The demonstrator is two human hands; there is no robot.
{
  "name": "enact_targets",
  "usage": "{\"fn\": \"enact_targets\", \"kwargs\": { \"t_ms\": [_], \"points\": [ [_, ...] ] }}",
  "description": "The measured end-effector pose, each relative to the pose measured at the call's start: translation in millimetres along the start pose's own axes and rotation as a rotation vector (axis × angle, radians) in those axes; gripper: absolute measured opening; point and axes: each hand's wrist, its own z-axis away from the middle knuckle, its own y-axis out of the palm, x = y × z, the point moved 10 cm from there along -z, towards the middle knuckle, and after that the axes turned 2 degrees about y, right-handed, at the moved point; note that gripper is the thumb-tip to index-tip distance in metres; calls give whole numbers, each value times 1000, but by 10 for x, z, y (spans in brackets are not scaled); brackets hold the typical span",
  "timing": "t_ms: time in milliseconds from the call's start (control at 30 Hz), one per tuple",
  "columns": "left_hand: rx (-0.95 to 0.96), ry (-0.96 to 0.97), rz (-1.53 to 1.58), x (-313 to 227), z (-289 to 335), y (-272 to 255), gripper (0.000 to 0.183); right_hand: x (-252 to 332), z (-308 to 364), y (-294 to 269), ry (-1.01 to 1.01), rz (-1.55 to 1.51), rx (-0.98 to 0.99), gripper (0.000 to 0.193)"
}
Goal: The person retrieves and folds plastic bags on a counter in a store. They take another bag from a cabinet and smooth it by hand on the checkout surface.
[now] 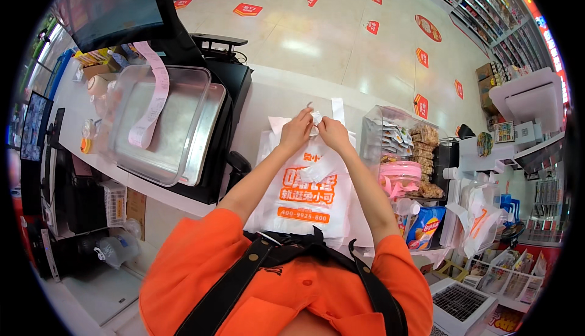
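A white plastic carrier bag (271,199) with orange print lies flat on the counter in front of me. At its top edge my left hand (296,131) is closed, with fingertips pinching white bag plastic. My right hand (334,134) is closed too, close beside the left, gripping the same gathered plastic between thumb and fingers. One white handle strip (337,110) stands up beyond my right hand. Whether the gathered plastic is knotted is hidden by my fingers. A loose white flap lies across the print, below the hands.
Left on the counter are a scale with a metal tray (201,132), a clear plastic tub (122,110), a curling receipt strip (159,86) and a monitor (113,7). To the right stand a clear box of packaged snacks (373,138) and a blue chip bag (425,226).
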Motion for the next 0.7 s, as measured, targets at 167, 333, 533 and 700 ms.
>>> {"fn": "enact_targets", "kwargs": {
  "t_ms": [167,333,533,700],
  "points": [
    [8,-2,193,-6,-27,-167,27,-265,-30,123,163,-386,98,32],
    [382,-199,514,165,-67,262,25,-370,49,231,236,-801,115,18],
    [335,-248,455,344,-39,395,17,-447,258,165,172,-775,48,15],
    [301,-298,607,460,-3,395,16,-402,218,223,175,-648,65,20]
  ]
}}
